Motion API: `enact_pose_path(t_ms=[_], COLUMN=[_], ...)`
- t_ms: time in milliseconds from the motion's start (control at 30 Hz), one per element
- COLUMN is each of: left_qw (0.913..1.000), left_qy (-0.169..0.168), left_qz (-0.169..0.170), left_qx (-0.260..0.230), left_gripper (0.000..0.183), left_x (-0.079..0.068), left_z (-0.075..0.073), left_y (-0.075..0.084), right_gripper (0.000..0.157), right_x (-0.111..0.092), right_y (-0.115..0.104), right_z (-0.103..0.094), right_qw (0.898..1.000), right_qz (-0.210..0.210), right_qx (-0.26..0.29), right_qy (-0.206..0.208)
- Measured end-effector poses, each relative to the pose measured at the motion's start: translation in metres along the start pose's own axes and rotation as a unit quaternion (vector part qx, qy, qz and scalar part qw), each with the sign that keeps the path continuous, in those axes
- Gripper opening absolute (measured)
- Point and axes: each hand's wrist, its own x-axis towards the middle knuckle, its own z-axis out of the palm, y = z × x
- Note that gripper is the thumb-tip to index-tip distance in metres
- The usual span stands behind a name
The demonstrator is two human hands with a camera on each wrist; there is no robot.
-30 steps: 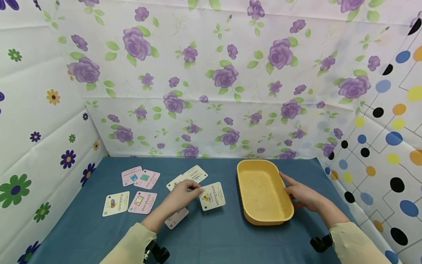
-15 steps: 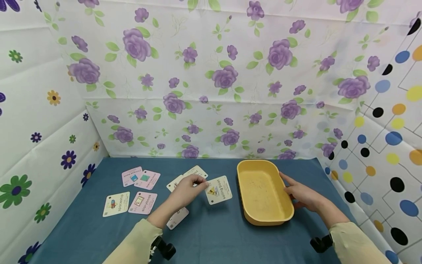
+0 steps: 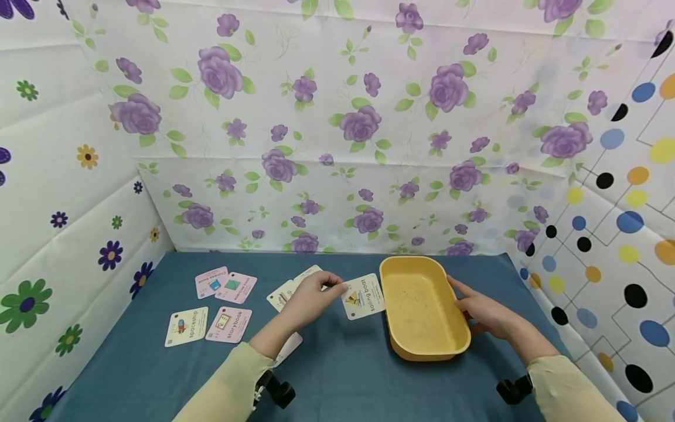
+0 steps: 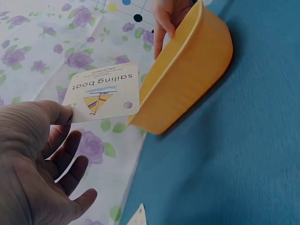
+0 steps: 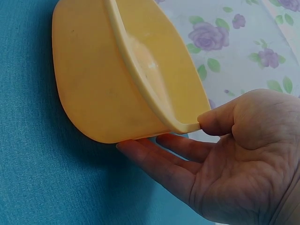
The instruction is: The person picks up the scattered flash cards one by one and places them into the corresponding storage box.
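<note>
Pinching the edge of a cream, round-cornered "sailing boat" card [image 3: 364,296], the left hand [image 3: 308,300] has its grip clamped on it, thumb against finger. The card is raised just beside the left rim of a deep yellow plastic tub [image 3: 422,305]; whether they touch cannot be told. The right hand [image 3: 489,312] clamps its grip on the tub's right side, thumb at the rim and fingers against the outside. Pale cards [image 3: 282,294] lie partly hidden by the left hand and arm. Farther left on the blue cloth-covered desk [image 3: 343,381] lie a cream "spaceship" card [image 3: 186,326], a pink "storybook" card [image 3: 229,324] and, beyond, two overlapping pink cards [image 3: 236,287].
</note>
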Motion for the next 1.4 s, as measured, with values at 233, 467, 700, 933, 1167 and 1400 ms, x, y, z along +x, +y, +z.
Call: enact_pose_path(t_ms=[233,467,700,933,1167,1400], left_qw=[0.9999,0.9996,0.9994,0.9991,0.9992,0.9993], left_qy=[-0.004,-0.007,-0.014,-0.025,-0.029,-0.029], left_qz=[0.006,0.008,0.015,0.012,0.008,0.021], left_qx=[-0.014,-0.025,-0.026,-0.032,-0.027,-0.009], left_gripper=[0.021,0.02,0.02,0.02,0.021,0.02], left_x=[0.005,0.009,0.013,0.018,0.026,0.034], left_z=[0.012,0.023,0.032,0.038,0.047,0.057], left_y=[0.009,0.018,0.024,0.029,0.033,0.036], right_gripper=[0.074,0.075,0.075,0.075,0.074,0.074], right_x=[-0.001,0.001,0.002,0.002,0.001,0.0], right_y=[0.001,0.003,0.004,0.004,0.002,0.001], right_z=[0.001,0.0,0.0,0.0,0.0,0.002], right_qw=[1.0,1.0,1.0,1.0,1.0,1.0], right_qz=[0.001,-0.001,-0.002,0.001,-0.002,-0.003], right_qx=[0.003,0.004,0.005,0.004,0.006,0.008], right_qy=[0.007,0.007,0.004,0.008,0.01,0.012])
